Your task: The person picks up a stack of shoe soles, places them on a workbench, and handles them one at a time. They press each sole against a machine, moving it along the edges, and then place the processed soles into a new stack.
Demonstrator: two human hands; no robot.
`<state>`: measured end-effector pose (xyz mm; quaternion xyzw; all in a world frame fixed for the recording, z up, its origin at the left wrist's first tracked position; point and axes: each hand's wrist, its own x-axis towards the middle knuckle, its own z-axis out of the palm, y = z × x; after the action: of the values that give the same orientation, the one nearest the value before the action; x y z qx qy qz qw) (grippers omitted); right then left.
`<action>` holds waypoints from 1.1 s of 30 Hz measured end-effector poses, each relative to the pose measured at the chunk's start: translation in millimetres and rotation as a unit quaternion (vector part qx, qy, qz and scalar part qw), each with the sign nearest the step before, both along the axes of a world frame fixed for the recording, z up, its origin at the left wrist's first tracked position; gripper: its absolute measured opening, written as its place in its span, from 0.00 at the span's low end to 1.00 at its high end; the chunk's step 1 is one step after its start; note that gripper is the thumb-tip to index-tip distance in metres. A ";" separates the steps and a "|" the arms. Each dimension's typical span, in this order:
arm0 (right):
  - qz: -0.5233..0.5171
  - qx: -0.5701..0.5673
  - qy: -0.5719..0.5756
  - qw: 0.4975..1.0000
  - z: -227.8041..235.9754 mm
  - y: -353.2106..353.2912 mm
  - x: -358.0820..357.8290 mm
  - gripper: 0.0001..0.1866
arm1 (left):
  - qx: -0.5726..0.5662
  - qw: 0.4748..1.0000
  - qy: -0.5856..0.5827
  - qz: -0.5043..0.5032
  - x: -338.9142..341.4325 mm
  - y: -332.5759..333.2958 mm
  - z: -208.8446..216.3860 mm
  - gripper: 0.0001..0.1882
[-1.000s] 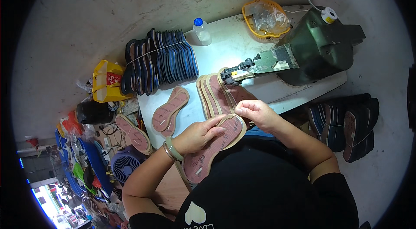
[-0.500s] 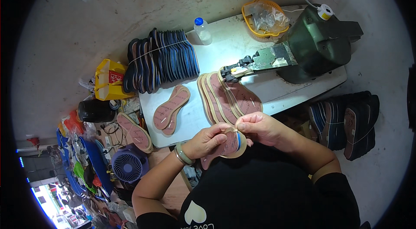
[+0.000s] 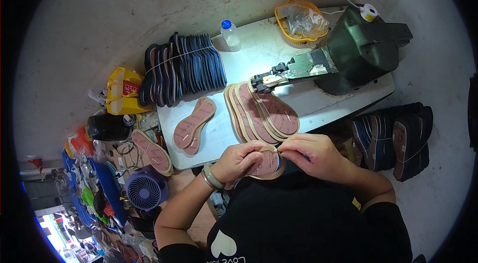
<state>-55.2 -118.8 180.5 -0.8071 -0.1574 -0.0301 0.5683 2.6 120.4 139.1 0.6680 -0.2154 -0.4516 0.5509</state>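
My left hand [image 3: 238, 162] grips a pink shoe insole [image 3: 265, 164] with a tan rim, close to my chest. Thumb on top and fingers beneath, it holds the piece tilted. At the insole's upper right edge, my right hand [image 3: 314, 154] is closed in a pinch with thumb and forefinger; a strip of blue shows beside it. Just beyond my hands lies a fanned stack of matching insoles [image 3: 279, 116], partly beneath the arm of a dark green sewing machine [image 3: 356, 49]. Left of that stack rest a few more insoles [image 3: 189, 128], overlapping on the white table [image 3: 219, 146].
A tied row of dark soles [image 3: 186, 66] stands at the back left, near a blue-capped bottle [image 3: 231, 39]. Behind the machine arm sits an orange basket [image 3: 301, 41] of plastic bags. More bundled soles [image 3: 411, 143] lie right, below table level; a purple fan [image 3: 145, 191] stands left.
My right hand has turned, its fingers now curling down over the insole's edge. The held insole is tilted differently, with less of its blue edge showing. The whole view has shifted slightly.
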 end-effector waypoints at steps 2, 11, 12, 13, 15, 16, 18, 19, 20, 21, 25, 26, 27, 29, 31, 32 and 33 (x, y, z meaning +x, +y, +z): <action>-0.004 -0.034 -0.014 0.999 3.0 0.8 -3.0 0.06 | 0.024 0.998 -0.058 -0.005 2.2 -1.9 6.9 0.18; -0.001 -0.163 -0.026 0.986 -5.7 3.0 -10.2 0.08 | 0.178 0.923 -0.338 -0.054 -1.6 -12.4 48.0 0.14; -0.001 -0.174 -0.026 0.984 -7.4 4.5 -11.0 0.08 | 0.187 0.920 -0.341 -0.052 -3.8 -12.7 49.8 0.14; -0.001 -0.185 -0.026 0.982 -9.5 5.8 -11.7 0.08 | 0.195 0.917 -0.343 -0.051 -6.2 -12.9 50.6 0.13; -0.009 -0.167 -0.029 0.985 -14.9 7.7 -12.2 0.08 | 0.195 0.919 -0.340 -0.042 -11.9 -12.1 48.2 0.13; -0.019 -0.150 -0.032 0.988 -18.4 8.2 -12.1 0.08 | 0.194 0.921 -0.336 -0.036 -15.1 -11.9 46.2 0.13; -0.052 -0.113 -0.012 0.992 -30.2 8.1 -10.8 0.04 | 0.184 0.926 -0.328 -0.024 -22.4 -13.4 40.0 0.14; -0.043 -0.066 0.035 0.996 -31.2 6.1 -10.6 0.05 | 0.175 0.931 -0.320 -0.014 -24.2 -15.1 38.8 0.14; -0.043 -0.066 0.036 0.996 -31.6 4.0 -10.8 0.05 | 0.196 0.937 -0.291 -0.010 -25.5 -15.6 40.9 0.14; -0.035 -0.008 0.097 0.995 -31.8 2.3 -11.0 0.06 | 0.197 0.936 -0.290 -0.011 -25.9 -14.1 39.3 0.14; 0.030 0.174 0.280 0.944 -29.0 -6.0 -13.7 0.11 | 0.149 0.957 -0.247 0.010 -25.1 -5.3 29.9 0.14; 0.048 0.253 0.368 0.894 -26.0 -5.6 -14.5 0.13 | 0.144 0.960 -0.240 0.005 -24.7 -3.8 28.7 0.14; 0.082 0.277 0.403 0.868 -23.7 -5.8 -14.6 0.16 | 0.144 0.960 -0.240 0.003 -24.7 -3.6 27.8 0.14; 0.066 0.301 0.388 0.868 -19.8 -0.4 -19.7 0.16 | 0.093 0.968 -0.232 0.015 -25.2 -3.3 27.3 0.15; 0.049 0.327 0.378 0.865 -17.7 2.5 -20.4 0.16 | 0.067 0.971 -0.230 0.013 -22.1 -13.1 33.2 0.16; 0.045 0.318 0.365 0.874 -15.1 2.9 -19.8 0.15 | 0.041 0.972 -0.230 0.013 -20.9 -19.8 36.6 0.17; 0.042 0.308 0.350 0.884 -12.0 3.8 -19.4 0.15 | 0.020 0.969 -0.245 0.027 -21.7 -25.9 39.2 0.14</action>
<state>-74.6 -115.0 168.5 -0.5424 0.0350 0.2316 0.8068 -19.1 94.5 178.4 0.7747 -0.3169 -0.2630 0.4799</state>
